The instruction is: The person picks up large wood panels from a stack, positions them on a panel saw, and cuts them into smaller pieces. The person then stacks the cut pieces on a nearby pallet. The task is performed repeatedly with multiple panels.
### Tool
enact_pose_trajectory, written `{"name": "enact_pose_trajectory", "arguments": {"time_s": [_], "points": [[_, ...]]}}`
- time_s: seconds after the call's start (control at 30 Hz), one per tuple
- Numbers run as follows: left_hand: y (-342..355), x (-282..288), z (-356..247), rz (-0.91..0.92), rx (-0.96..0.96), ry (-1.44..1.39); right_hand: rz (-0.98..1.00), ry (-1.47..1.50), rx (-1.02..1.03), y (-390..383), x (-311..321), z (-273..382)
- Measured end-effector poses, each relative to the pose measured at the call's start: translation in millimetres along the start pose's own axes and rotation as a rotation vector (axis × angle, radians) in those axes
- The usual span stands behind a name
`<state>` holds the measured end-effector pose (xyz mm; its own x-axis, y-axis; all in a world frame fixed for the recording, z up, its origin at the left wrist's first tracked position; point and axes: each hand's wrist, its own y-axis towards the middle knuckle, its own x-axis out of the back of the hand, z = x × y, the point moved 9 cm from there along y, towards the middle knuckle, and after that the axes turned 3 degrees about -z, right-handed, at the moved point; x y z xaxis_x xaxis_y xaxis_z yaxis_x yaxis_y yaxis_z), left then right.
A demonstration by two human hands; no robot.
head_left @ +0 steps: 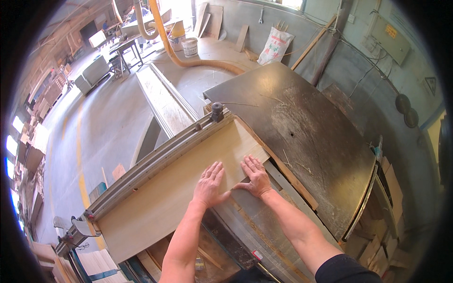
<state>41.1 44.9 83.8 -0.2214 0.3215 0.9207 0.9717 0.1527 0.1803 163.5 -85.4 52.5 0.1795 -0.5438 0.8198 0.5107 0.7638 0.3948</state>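
A long pale wooden board (160, 198) lies slantwise across the machine table, its far long edge along a metal fence (155, 162). My left hand (210, 185) rests flat on the board near its front edge, fingers stretched out and thumb to the right. Beside it, my right hand (255, 179) is on the board's near right part, fingers extended, its thumb pointing at the left one. Neither hand grips anything. A narrow wood strip with a rough edge (295, 181) runs along the board's right end, next to the dark metal table (325, 155).
A black knob (217, 112) stands on the fence's far end. Beyond is a metal rail (165, 99) and a yellow hose (165, 42). A white sack (276, 45) of offcuts leans by the wall. Stacked boards (96, 264) are at lower left.
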Motion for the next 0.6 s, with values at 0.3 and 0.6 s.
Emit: {"name": "enact_pose_trajectory", "arguments": {"time_s": [0.3, 0.6], "points": [[10, -14, 25, -0.009, 0.012, -0.003, -0.022, 0.02, 0.028, 19, -19, -8], [23, -29, 47, -0.02, 0.043, -0.008, -0.068, 0.007, 0.046, 36, -37, -21]]}}
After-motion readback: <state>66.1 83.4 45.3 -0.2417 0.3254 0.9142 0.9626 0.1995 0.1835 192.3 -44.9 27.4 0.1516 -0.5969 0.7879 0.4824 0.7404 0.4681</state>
